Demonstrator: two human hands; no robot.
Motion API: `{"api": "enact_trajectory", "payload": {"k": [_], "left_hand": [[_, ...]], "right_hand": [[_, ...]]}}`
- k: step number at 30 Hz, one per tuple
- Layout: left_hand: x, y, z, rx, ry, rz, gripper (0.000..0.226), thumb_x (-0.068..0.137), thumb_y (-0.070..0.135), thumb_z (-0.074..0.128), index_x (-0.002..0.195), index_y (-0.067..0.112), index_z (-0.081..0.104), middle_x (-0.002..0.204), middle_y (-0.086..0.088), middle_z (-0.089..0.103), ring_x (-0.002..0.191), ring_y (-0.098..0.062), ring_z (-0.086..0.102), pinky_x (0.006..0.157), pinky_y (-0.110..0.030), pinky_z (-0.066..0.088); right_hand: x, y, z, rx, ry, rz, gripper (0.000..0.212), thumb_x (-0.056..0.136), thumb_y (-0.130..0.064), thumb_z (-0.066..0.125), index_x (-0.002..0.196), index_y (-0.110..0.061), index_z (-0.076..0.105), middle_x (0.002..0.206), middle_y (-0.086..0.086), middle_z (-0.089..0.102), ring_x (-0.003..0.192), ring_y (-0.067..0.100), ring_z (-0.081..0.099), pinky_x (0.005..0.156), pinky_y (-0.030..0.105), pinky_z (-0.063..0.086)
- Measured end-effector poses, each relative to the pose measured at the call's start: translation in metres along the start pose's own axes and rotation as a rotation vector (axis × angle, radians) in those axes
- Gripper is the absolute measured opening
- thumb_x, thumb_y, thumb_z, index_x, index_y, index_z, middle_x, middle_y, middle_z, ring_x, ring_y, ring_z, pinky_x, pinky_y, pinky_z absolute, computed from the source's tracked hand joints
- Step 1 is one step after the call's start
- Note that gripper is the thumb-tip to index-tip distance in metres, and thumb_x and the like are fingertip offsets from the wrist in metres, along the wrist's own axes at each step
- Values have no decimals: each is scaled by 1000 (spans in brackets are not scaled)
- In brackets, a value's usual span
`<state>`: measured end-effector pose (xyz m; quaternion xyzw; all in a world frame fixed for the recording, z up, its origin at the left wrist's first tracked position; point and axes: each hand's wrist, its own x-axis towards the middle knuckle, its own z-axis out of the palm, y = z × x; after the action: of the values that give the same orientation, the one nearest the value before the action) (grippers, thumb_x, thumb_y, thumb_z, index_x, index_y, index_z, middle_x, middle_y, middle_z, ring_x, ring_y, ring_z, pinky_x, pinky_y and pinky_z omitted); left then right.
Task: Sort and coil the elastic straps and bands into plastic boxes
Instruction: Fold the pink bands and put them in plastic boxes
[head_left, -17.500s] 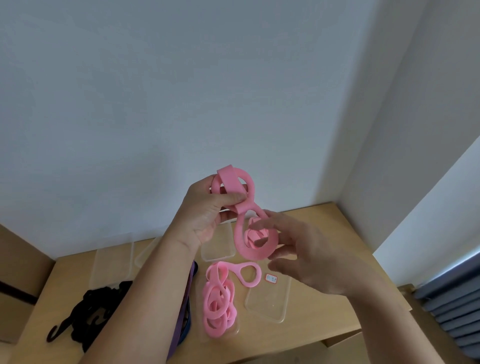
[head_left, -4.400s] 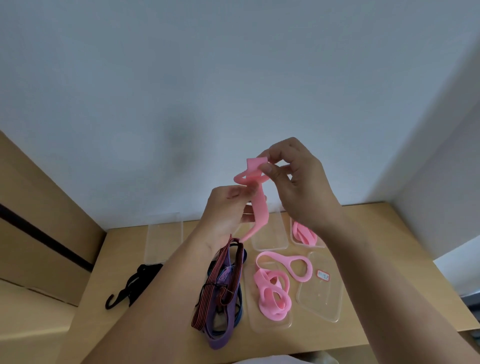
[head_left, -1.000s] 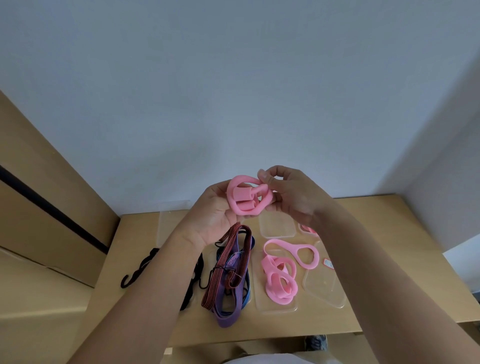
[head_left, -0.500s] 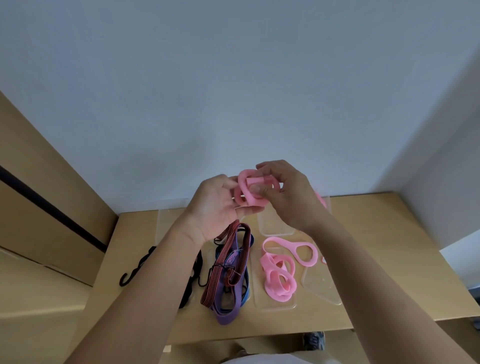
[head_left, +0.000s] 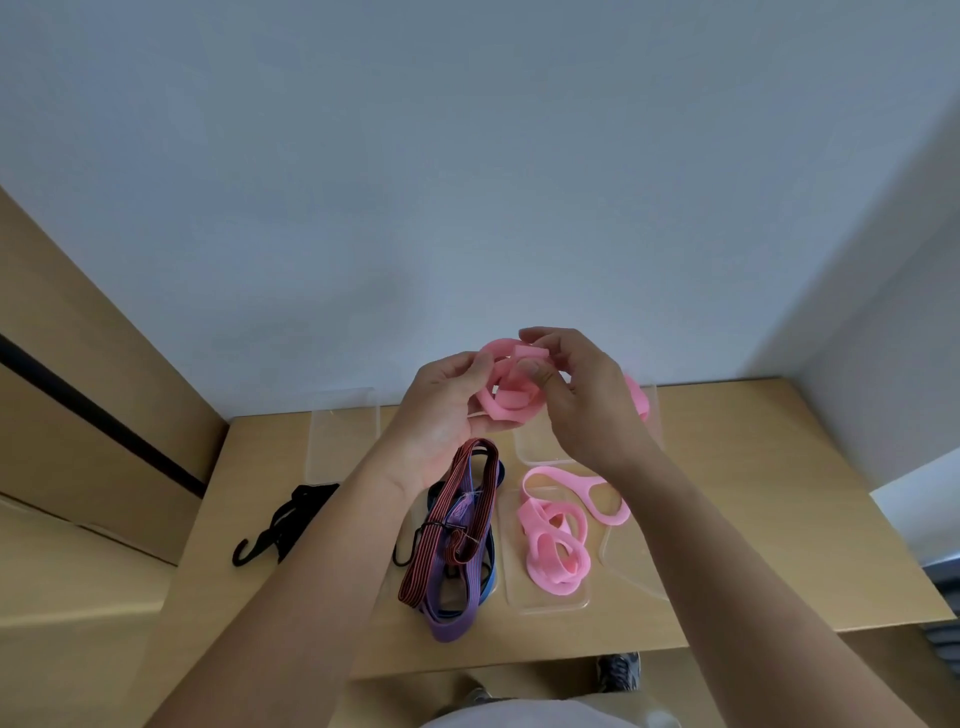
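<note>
Pink band (head_left: 511, 399), wound into a loose coil, hangs in the air above the back of the wooden table (head_left: 737, 499), caught between my two hands. My left hand (head_left: 441, 415) grips it from the left, palm turned toward the camera and fingers curled round the coil's outer loop. My right hand (head_left: 589, 400) comes in from the right and pinches the band's free end at the top of the coil, the thumb tip (head_left: 536, 372) pressed onto the pink strip. Just past the right hand's knuckles a second pink strip (head_left: 637, 399) shows; I cannot tell which box it lies in. Below the hands, on the table, a clear plastic box (head_left: 545, 603) holds a heap of pink looped bands (head_left: 556, 551), one loop spilling over its far right edge. Just left of that box lies a bundle of long straps (head_left: 457, 551), red-and-black striped, purple and blue, partly hidden by my left forearm. Further left, near the table's edge, sits a black strap with a hook (head_left: 288, 519). A clear box (head_left: 343, 436) stands at the back left, and a clear lid (head_left: 626, 569) lies right of the pink heap.
</note>
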<state>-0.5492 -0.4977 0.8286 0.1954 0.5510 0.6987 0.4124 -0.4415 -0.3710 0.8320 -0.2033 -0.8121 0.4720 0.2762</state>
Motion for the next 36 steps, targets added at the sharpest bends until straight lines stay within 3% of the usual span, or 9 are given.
{"api": "enact_trajectory", "payload": {"k": [3, 7, 10, 14, 19, 22, 27, 31, 36], "left_hand": [[0, 0, -3, -35, -24, -25, 33, 108, 20, 49, 124, -2, 68, 121, -27, 70, 112, -42, 69, 91, -50, 59], [0, 0, -1, -29, -43, -11, 28, 101, 22, 55, 93, 10, 79, 106, -18, 76, 104, -33, 72, 84, -39, 61], [1, 1, 1, -74, -54, 18, 37, 91, 24, 67, 120, 2, 71, 119, -21, 72, 114, -34, 70, 85, -32, 59], [2, -2, 1, -61, -136, 46, 47, 86, 16, 74, 131, 4, 65, 124, -17, 72, 118, -31, 69, 91, -32, 58], [9, -8, -6, -35, -67, 51, 50, 84, 16, 78, 131, 6, 67, 125, -18, 71, 116, -34, 69, 87, -40, 60], [13, -10, -10, 26, -24, 37, 44, 82, 19, 79, 124, 11, 72, 120, -16, 73, 113, -34, 70, 89, -52, 60], [23, -7, -6, 149, 41, 17, 28, 80, 24, 84, 108, 20, 80, 108, -9, 77, 101, -26, 74, 77, -48, 63], [29, -3, 3, 117, -34, 2, 35, 81, 35, 81, 113, 20, 79, 116, -7, 76, 104, -24, 74, 78, -40, 62], [40, -14, 13, 52, -57, -35, 48, 85, 14, 75, 131, 4, 66, 124, -17, 72, 112, -30, 70, 82, -30, 58]], "right_hand": [[2, 2, -1, 127, 16, 125, 16, 101, -18, 58, 114, -15, 66, 115, -6, 70, 97, 13, 68, 82, 30, 54], [5, 2, -1, 250, 57, 229, 12, 101, -24, 60, 105, -21, 70, 103, -7, 75, 92, 15, 72, 83, 42, 60], [8, 3, 3, 290, 104, 270, 15, 100, -30, 62, 97, -19, 72, 92, -6, 76, 89, 18, 73, 81, 48, 61], [9, 6, 8, 290, 163, 269, 17, 99, -34, 62, 92, -21, 71, 82, -12, 75, 75, 4, 70, 65, 27, 57], [11, 12, 6, 469, 101, 420, 36, 101, -40, 58, 97, -6, 70, 99, 17, 74, 95, 36, 71, 79, 47, 61], [12, 13, -5, 618, -52, 476, 46, 99, -43, 58, 109, 1, 67, 105, 19, 73, 94, 31, 72, 75, 37, 60], [14, 16, -23, 551, -245, 405, 44, 82, -30, 79, 112, -2, 65, 111, 17, 72, 99, 29, 73, 81, 41, 61], [18, 24, -31, 579, -131, 445, 28, 92, -13, 71, 113, 5, 64, 109, 22, 73, 100, 36, 73, 82, 45, 62], [19, 42, -39, 641, -33, 535, 30, 98, -16, 64, 118, 6, 64, 113, 25, 71, 104, 37, 71, 84, 45, 61]]}}
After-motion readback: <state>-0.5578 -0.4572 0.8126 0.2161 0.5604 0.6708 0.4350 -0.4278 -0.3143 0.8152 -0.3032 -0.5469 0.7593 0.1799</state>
